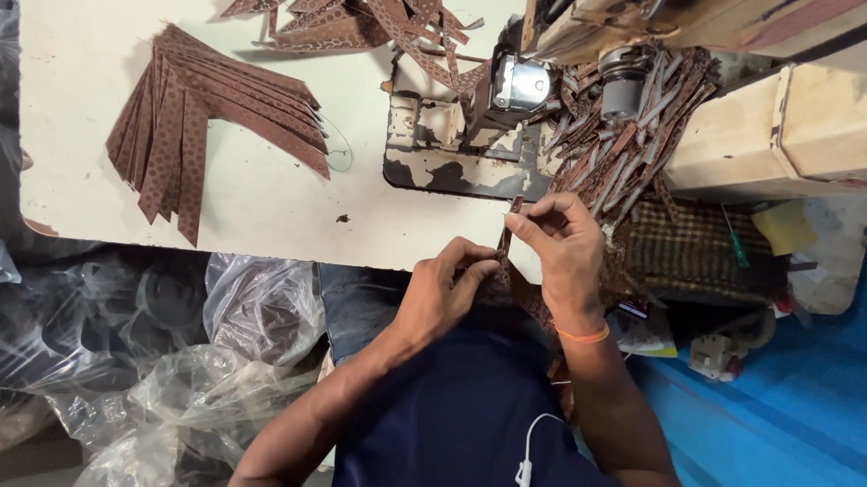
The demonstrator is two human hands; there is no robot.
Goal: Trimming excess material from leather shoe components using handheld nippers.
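Hands pinching thin brown patterned strip [503,239], left grip [442,289] & right grip [560,249] both closed on it, fanned strip stack [194,117] nearby

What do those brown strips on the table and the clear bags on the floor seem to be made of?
The brown strips look like thin leather or imitation leather: flat, matte, with a small dotted pattern and clean cut edges; which of the two is unclear. The strip piece held by the left hand and right hand looks the same. The clear bags look like thin glossy plastic film, crinkled and see-through.
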